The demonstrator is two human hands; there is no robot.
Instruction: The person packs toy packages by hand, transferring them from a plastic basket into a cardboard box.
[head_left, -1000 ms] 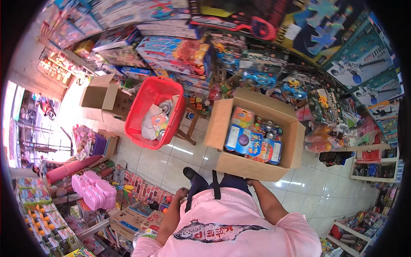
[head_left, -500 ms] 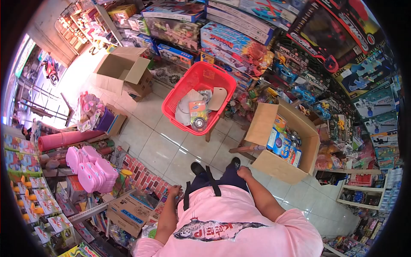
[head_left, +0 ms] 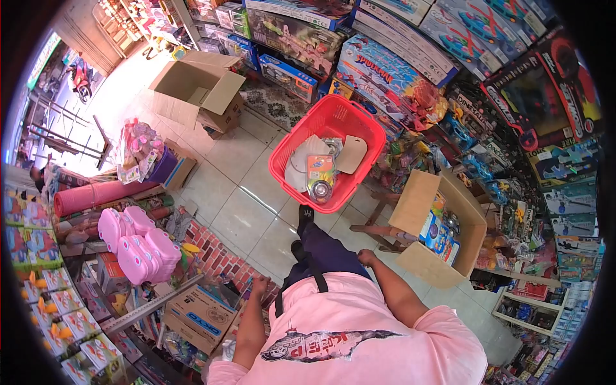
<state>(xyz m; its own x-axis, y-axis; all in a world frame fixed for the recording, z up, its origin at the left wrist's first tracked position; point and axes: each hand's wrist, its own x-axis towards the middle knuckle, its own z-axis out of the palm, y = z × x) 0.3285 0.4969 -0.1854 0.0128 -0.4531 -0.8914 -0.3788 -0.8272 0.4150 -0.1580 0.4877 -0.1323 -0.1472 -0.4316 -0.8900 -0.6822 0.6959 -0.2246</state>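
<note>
My left hand [head_left: 260, 284] hangs low at my side, beside the brick-patterned sheet, its fingers curled in with nothing showing in them. Beside my dark trousers, my right hand [head_left: 367, 257] is also curled closed and apparently empty. Neither hand touches any goods. Ahead of my feet stands a red plastic basket [head_left: 287, 168] holding a carded toy [head_left: 320, 178] with a round silver part, plus pieces of card. To the right of the basket, an open cardboard box [head_left: 472, 226] contains packaged toys [head_left: 439, 239] in blue packs.
Another open cardboard box [head_left: 221, 96] stands at the upper left. Pink lobed cases [head_left: 147, 256] are stacked at left, near a pink roll [head_left: 96, 197]. Boxed toys line the right shelves. A wooden stand [head_left: 382, 232] juts out beside the right box. Tiled floor [head_left: 224, 186] lies between.
The view has shifted, so the basket and both cardboard boxes appear further right. One foot has come forward to the basket's near edge. Both hands still hang low.
</note>
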